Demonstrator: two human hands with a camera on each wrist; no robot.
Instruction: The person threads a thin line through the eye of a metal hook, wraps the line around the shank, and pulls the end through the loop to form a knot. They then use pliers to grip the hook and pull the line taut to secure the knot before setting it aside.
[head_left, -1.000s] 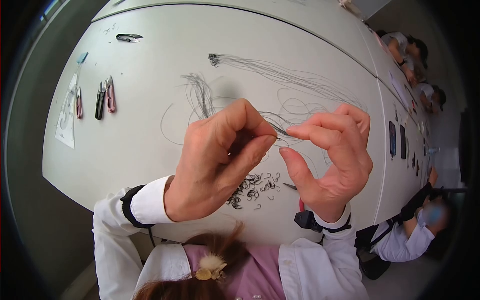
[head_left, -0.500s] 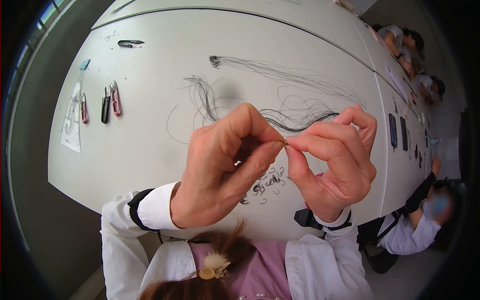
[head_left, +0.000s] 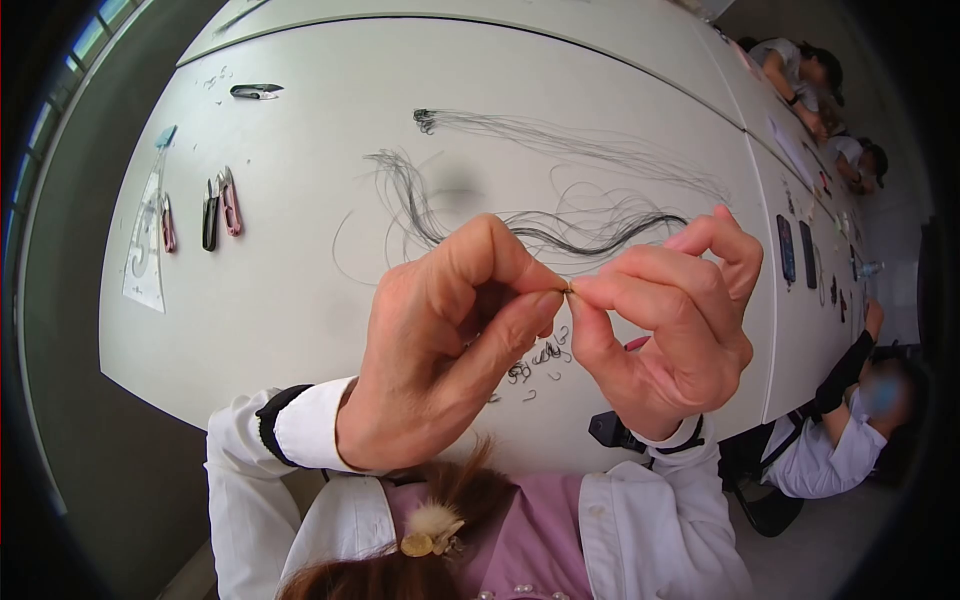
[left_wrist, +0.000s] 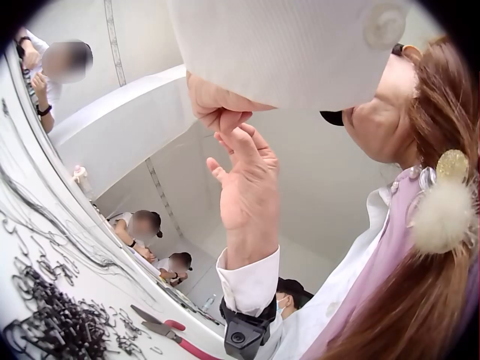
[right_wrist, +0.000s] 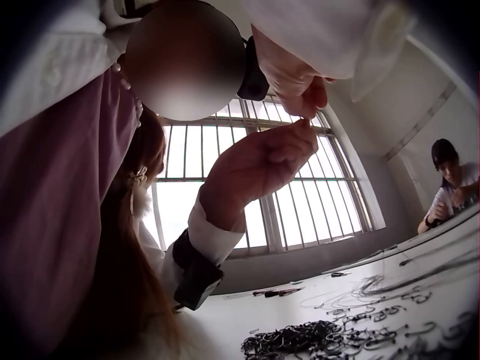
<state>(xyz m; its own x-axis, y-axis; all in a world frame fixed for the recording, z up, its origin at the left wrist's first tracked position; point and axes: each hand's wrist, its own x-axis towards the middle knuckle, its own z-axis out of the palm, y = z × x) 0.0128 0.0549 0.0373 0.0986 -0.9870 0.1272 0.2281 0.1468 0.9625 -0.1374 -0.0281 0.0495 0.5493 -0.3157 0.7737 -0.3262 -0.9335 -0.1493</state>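
My left hand (head_left: 440,340) and right hand (head_left: 670,310) meet over the table, thumb and forefinger of each pinched at one spot. Between the fingertips is a tiny dark piece (head_left: 568,289), like one of the fish hooks, almost wholly hidden; I cannot tell how it joins any line. Loose black fish hooks (head_left: 520,372) lie below the hands, their heap (left_wrist: 64,326) fuller in the left wrist view. Behind the hands stretches a bundle of dark fishing lines (head_left: 600,247). Farther back, more lines (head_left: 560,138) run from a cluster of hooks (head_left: 425,121).
Red-handled pliers (left_wrist: 169,330) lie beside the hook heap. At the left are a clear set square (head_left: 145,255), black snips (head_left: 210,215) and pink snips (head_left: 231,203); another pair of snips (head_left: 257,91) is at the back. Phones (head_left: 786,250) and seated people are on the right.
My right thumb and forefinger, apart a second ago, have closed to a pinch against my left fingertips. Over the last half second the hands have barely moved.
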